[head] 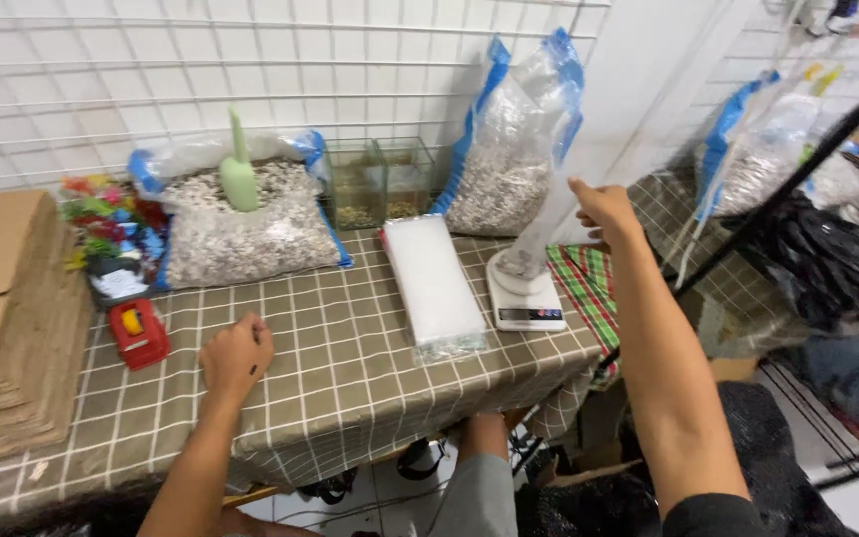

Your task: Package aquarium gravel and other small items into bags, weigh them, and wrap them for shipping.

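Observation:
My left hand (237, 357) rests in a loose fist on the checked tablecloth (350, 368), holding nothing. My right hand (603, 212) reaches out and pinches the top of a tall, narrow clear plastic bag (539, 234) that stands on a small white scale (524, 298); the bag has pale gravel at its bottom. A flat white pack (432, 283) lies on the table left of the scale.
Large open gravel bags (241, 229) (509, 159), one with a green scoop (240, 169) stuck in it. Two small glass tanks (380, 184), a red tape dispenser (138, 333), colourful plastic plants (101, 219), stacked cardboard (7, 318) at left. Wire grid wall behind.

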